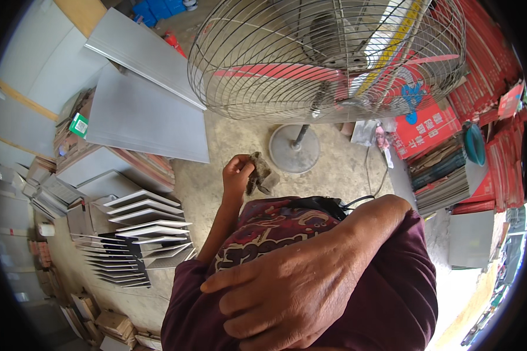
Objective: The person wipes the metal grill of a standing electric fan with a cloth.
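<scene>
My left hand [236, 176] is held out in front of me over the concrete floor, its fingers closed on a crumpled, grimy grey-brown rag [262, 174] that hangs down. My right hand [290, 289] is very close, back of the hand facing up, across the front of my maroon printed shirt [386, 281]. Its fingers are loosely bent and spread a little, with nothing visible in them. The palm is hidden. Just beyond the rag stands a pedestal fan's round grey base [294, 148].
The wire fan cage [328, 64] with red blades looms ahead. Large grey panels [149, 114] lean at the left, above a rack of slanted tile boards [149, 219]. Red cartons [427, 126] and stacked sheets fill the right. A cable [376, 175] runs along the floor.
</scene>
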`<action>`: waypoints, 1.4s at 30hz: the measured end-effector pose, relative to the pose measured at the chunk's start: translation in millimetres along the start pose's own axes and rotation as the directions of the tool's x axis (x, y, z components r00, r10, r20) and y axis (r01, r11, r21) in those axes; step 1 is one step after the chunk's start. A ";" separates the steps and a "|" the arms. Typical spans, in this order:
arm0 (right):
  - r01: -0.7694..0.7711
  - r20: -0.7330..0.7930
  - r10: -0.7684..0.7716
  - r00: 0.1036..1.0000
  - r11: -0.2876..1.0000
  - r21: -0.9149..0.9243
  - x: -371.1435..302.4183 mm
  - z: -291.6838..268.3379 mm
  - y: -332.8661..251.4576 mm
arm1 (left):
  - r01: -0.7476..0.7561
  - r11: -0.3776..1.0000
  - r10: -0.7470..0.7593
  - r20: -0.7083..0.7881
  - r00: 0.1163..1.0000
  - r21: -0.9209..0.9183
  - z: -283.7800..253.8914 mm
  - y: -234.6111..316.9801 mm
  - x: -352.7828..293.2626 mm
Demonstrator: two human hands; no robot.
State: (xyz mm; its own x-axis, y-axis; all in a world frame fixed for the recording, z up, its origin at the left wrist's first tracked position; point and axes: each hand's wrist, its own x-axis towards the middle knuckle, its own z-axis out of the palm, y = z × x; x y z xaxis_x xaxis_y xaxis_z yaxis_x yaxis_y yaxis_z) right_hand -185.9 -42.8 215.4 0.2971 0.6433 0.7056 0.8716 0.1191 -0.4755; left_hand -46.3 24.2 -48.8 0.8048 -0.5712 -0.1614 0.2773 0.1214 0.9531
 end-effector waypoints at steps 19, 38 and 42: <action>-0.053 -0.106 0.075 0.991 0.978 0.202 -3.3 8.3 0.8 | -0.022 1.000 0.023 -0.054 0.998 0.013 -3.7 10.0 2.0; -0.038 -0.087 0.079 0.993 0.918 0.395 -11.2 4.9 10.0 | -0.047 0.998 0.047 -0.011 0.999 -0.030 2.8 18.3 6.1; -0.031 -0.077 0.079 0.994 0.869 0.494 -15.4 7.8 17.1 | -0.030 0.999 0.030 -0.011 0.999 -0.027 3.0 19.9 9.1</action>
State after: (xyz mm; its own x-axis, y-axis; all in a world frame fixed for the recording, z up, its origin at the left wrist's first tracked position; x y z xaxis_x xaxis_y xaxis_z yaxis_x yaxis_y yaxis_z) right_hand -178.6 -44.7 192.2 0.3938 0.5908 0.7041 0.5560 0.4569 -0.6944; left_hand -35.0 19.0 -30.5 0.8183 -0.5586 -0.1353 0.2666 0.1604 0.9504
